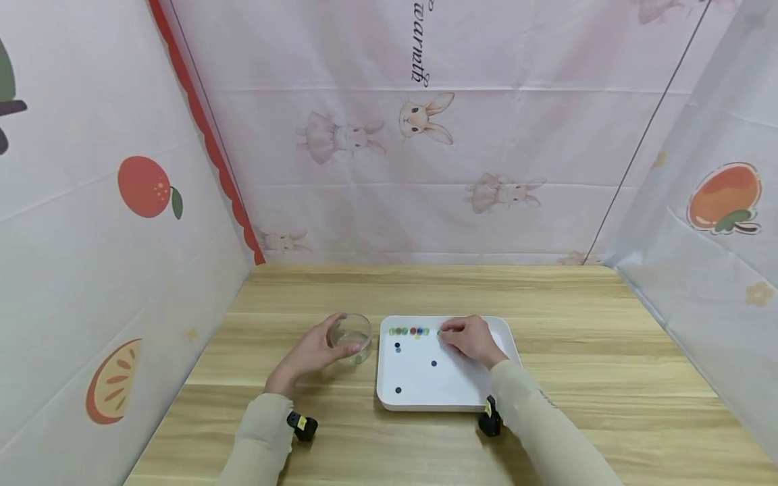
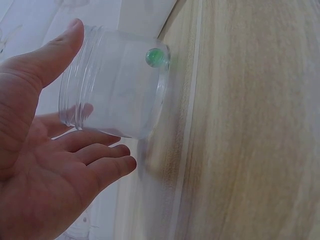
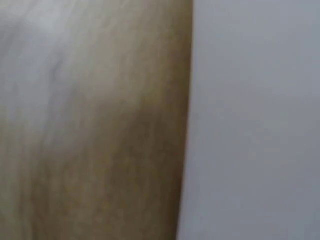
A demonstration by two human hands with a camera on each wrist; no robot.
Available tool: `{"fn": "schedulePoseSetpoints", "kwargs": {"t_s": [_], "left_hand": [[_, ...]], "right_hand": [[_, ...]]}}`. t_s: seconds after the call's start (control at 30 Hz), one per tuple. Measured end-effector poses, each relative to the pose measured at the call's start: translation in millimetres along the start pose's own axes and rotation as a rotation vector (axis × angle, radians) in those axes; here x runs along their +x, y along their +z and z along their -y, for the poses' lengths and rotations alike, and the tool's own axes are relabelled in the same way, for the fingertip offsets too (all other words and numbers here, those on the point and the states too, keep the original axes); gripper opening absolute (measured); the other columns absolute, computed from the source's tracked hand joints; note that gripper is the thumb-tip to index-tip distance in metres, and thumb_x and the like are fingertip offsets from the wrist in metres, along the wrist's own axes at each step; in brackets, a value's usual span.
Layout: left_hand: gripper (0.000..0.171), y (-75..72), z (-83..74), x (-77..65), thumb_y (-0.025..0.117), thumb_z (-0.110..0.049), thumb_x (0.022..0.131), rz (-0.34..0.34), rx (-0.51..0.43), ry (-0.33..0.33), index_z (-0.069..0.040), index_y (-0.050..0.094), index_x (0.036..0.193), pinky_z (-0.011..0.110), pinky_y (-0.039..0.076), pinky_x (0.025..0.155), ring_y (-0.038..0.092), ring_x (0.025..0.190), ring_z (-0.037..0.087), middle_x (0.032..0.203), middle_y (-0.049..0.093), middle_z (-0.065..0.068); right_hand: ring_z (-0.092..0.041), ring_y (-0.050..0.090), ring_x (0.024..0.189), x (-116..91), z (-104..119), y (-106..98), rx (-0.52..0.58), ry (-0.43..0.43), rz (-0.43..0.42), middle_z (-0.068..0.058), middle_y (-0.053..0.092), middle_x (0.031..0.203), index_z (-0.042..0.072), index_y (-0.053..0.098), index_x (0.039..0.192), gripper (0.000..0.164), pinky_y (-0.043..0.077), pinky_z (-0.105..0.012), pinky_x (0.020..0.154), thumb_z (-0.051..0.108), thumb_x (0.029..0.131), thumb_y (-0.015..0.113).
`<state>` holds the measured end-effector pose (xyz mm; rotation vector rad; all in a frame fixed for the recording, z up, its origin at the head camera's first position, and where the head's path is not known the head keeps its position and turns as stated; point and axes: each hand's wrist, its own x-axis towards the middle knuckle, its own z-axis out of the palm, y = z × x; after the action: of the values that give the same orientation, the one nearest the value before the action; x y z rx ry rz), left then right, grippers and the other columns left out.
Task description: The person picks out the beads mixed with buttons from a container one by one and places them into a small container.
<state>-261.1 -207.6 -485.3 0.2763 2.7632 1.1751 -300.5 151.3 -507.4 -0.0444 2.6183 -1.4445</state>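
- The clear jar [image 1: 351, 336], left of the white tray [image 1: 419, 383], is gripped by the left hand [image 1: 313, 350].
- A green marble [image 2: 155, 57] is held inside.
- The right hand [image 1: 473, 337] is bunched over the tray's far side; any pinch cannot be told.

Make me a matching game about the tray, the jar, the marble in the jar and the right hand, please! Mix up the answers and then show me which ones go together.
Things:
1. tray
2. jar
3. marble in the jar
4. right hand

Places, colours and states:
A. green
B. over the tray
C. white
D. held by the left hand

Right pairs: 1-C, 2-D, 3-A, 4-B
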Motion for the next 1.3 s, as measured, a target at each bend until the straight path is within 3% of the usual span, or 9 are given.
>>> {"fn": "schedulePoseSetpoints", "kwargs": {"t_s": [0.23, 0.63, 0.87, 1.1, 1.3], "left_hand": [[0.094, -0.7, -1.2, -1.3, 0.078, -0.058, 0.090, -0.003, -0.003, -0.002, -0.015, 0.038, 0.164, 0.066, 0.044, 0.114, 0.050, 0.144, 0.046, 0.162, 0.045, 0.024], [0.095, -1.8, -2.3, -1.5, 0.078, -0.057, 0.090, 0.003, -0.004, -0.003, -0.014, 0.037, 0.164, 0.067, 0.040, 0.117, 0.046, 0.148, 0.047, 0.163, 0.044, 0.024], [0.093, -1.2, -3.6, -3.3, 0.078, -0.057, 0.091, 0.002, -0.004, -0.008, -0.015, 0.037, 0.164, 0.065, 0.043, 0.115, 0.051, 0.144, 0.044, 0.163, 0.045, 0.024], [0.096, 0.4, -2.8, -3.2, 0.077, -0.060, 0.090, 0.009, -0.002, -0.025, -0.016, 0.036, 0.165, 0.066, 0.042, 0.116, 0.048, 0.146, 0.046, 0.164, 0.044, 0.024], [0.098, -0.6, -2.8, -2.5, 0.078, -0.062, 0.089, 0.005, 0.002, -0.031, -0.015, 0.036, 0.165, 0.065, 0.041, 0.117, 0.047, 0.148, 0.044, 0.164, 0.044, 0.022]], "right_hand": [[-0.014, 0.052, 0.052, 1.7, 10.9, 1.6, 0.037, 0.012, 0.029, 0.000, 0.059, 0.061, 0.014, 0.081, 0.108, 0.015, 0.042, -0.026, 0.055, 0.023, 0.098, 0.076], [-0.015, 0.055, 0.056, 4.2, 47.5, 11.6, 0.119, -0.087, 0.081, -0.002, 0.063, 0.068, 0.013, 0.081, 0.112, 0.018, 0.052, -0.030, 0.062, 0.024, 0.099, 0.075], [-0.016, 0.059, 0.058, 3.9, 72.6, 22.7, 0.152, -0.154, 0.145, -0.016, 0.069, 0.077, 0.006, 0.079, 0.117, 0.024, 0.054, -0.033, 0.062, 0.023, 0.100, 0.074], [-0.012, 0.054, 0.054, 5.1, 87.6, 35.2, 0.164, -0.193, 0.179, 0.000, 0.061, 0.066, 0.010, 0.080, 0.115, 0.021, 0.052, -0.029, 0.058, 0.023, 0.100, 0.074], [-0.011, 0.054, 0.052, 7.3, 98.1, 46.7, 0.173, -0.227, 0.213, 0.002, 0.062, 0.066, 0.007, 0.079, 0.119, 0.027, 0.047, -0.028, 0.055, 0.025, 0.099, 0.075]]}}
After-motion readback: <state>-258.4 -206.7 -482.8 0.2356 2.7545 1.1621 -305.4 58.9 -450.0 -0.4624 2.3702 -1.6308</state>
